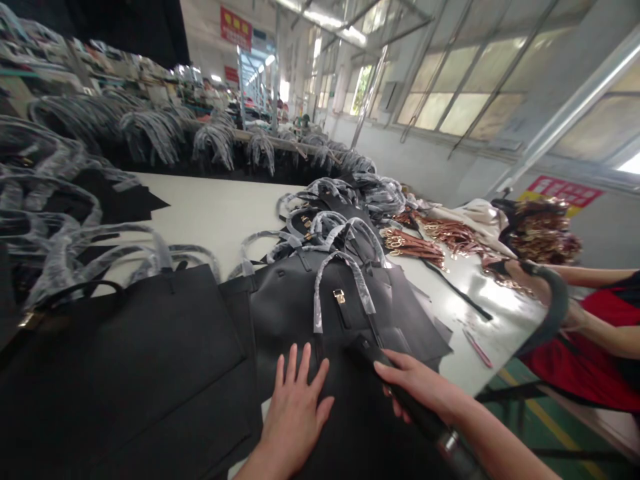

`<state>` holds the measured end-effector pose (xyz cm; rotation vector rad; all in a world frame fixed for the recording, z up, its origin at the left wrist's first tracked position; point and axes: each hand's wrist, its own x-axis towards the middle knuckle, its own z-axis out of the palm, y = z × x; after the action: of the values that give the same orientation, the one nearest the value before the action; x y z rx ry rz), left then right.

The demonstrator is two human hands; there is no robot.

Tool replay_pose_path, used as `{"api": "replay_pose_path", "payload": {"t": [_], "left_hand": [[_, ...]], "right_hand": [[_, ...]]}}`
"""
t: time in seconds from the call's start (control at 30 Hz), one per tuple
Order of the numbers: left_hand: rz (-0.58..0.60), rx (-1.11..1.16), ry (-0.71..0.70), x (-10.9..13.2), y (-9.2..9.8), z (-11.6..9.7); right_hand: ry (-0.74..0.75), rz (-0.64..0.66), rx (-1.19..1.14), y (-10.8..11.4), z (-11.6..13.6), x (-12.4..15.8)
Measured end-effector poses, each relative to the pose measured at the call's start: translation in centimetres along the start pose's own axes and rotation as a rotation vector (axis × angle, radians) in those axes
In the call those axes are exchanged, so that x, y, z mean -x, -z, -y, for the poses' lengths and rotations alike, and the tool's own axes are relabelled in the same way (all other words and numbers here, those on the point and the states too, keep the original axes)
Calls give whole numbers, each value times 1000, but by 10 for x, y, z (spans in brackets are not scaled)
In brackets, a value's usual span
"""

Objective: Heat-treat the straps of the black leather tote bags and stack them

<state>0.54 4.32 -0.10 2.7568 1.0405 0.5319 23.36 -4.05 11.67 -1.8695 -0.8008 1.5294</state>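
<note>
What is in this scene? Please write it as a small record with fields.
Left hand: flat, palm down, on a black leather tote bag.
Right hand: gripping a black cylindrical tool with a metal collar.
Bag details: plastic-wrapped handle, gold clasp.
Nearby: brown straps with gold buckles, slim pink item, white table.
Co-worker: hand on a curved grey tube; red garment.
</note>
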Motion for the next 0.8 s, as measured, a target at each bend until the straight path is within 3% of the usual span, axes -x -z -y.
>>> {"api": "replay_pose_path", "payload": {"t": [0.13,0.37,0.5,0.6,0.8], "left_hand": [[11,42,-13,-2,3,2],[6,118,-1,1,13,-10],[65,137,-101,12,8,-19],[90,172,-154,17,1,-22],[170,266,-136,15,4,-20]], "right_hand": [[-20,15,34,-9,-1,-2],[135,-114,80,-41,19,-5],[33,20,78,-43,20,13],[-22,117,91,-51,16,10],[-14,115,139,-69,26,-10]]}}
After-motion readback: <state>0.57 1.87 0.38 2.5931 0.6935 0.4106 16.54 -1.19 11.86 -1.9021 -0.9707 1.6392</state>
